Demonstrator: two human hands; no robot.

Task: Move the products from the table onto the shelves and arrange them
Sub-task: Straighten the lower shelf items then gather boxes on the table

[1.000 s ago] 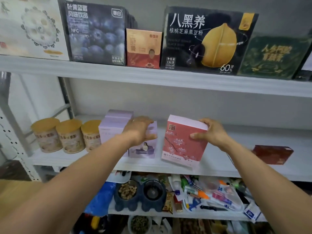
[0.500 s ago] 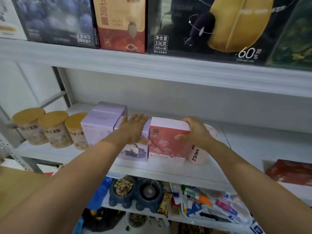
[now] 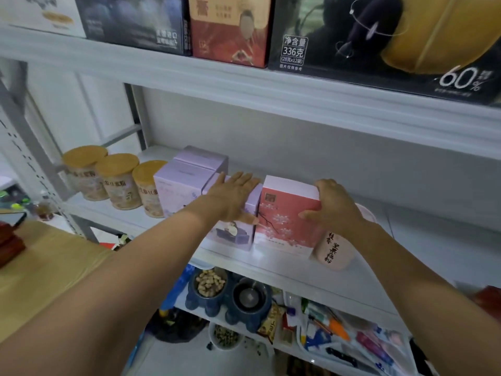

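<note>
Reaching up from the bottom corners of the frame, both bare arms are stretching to the middle shelf (image 3: 295, 275) at centre. The left hand (image 3: 230, 198) is lying flat on top of a purple box (image 3: 233, 236), fingers straight and together, thumb hanging down the front face; it is pressing, not gripping. The right hand (image 3: 332, 210) is grasping the pink box (image 3: 283, 213), fingers curling over its top right edge and thumb pushing on the front.

The pink box is standing upright near the front lip of the shelf, just right of centre. Its front is showing a branch with pale blossoms and a small dark label at the upper left, and its left side is sitting against the purple box.

Just right of it, a pale pink cup (image 3: 334, 251) with black brush writing is standing half hidden behind the right wrist. Left of the hands, two more purple boxes (image 3: 177, 191) are sitting one behind the other, then three tins (image 3: 118, 181) with tan lids. On the top shelf (image 3: 244, 85) a red box (image 3: 230, 31) and a large black box (image 3: 379, 39) are filling the upper frame. Below, blue bowls (image 3: 225, 297) and a clear bag of tubes (image 3: 352, 337) are crowding the lower shelf, and a tan table (image 3: 46, 270) is showing at the left edge.
</note>
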